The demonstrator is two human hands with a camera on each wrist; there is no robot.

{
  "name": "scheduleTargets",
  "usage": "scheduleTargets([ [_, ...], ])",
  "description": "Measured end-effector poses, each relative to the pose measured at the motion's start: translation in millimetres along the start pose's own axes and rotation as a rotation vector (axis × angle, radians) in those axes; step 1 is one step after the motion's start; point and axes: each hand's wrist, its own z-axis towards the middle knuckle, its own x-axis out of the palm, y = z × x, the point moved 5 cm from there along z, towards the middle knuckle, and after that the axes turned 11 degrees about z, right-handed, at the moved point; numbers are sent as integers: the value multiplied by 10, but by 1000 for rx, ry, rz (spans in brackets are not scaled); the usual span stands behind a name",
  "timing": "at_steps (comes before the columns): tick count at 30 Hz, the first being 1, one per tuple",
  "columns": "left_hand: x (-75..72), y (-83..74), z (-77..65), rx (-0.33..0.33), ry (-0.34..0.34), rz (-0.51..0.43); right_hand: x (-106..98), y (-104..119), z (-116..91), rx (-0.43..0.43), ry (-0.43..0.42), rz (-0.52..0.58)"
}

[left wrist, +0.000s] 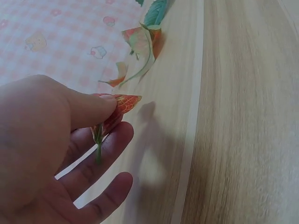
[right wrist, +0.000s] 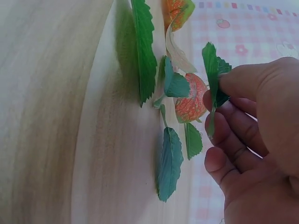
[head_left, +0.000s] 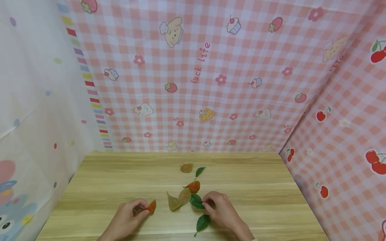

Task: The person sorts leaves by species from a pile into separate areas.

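My left hand (head_left: 128, 216) pinches a small orange-red leaf (head_left: 152, 208) between thumb and fingers. In the left wrist view its yellow veins show, and a green stem (left wrist: 98, 153) points down past the fingers. My right hand (head_left: 222, 211) holds a serrated green leaf (right wrist: 211, 70) by thumb and fingertips. From the head, a green leaf (head_left: 196, 201) is at those fingertips, beside two pale brownish-green leaves (head_left: 184, 196). Just below the right fingers lies another green leaf (head_left: 203, 222), stem toward the front.
Farther back on the wood-grain table (head_left: 256, 177) lie a red-orange leaf (head_left: 193, 186), a small green leaf (head_left: 199, 172) and an orange-tan leaf (head_left: 186, 168). A pink checked cloth (head_left: 193, 100) hangs behind, with more cloth along both sides.
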Motion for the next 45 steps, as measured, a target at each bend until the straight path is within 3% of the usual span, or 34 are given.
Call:
scheduleTargets([
  [4,-30,24,5,-17,-28,26,-35,-6,-28,-6,-24,50],
  [16,-109,76,28,-59,-164,78,-116,-30,-138,-58,-111,56],
  [27,-254,126,47,-41,-354,178,-189,-43,-184,-86,-156,52],
  [37,-342,238,60,-67,-352,201,-250,-111,-226,-57,-194,24],
  [45,-455,332,88,-96,-335,211,-336,-182,-294,20,-200,17],
])
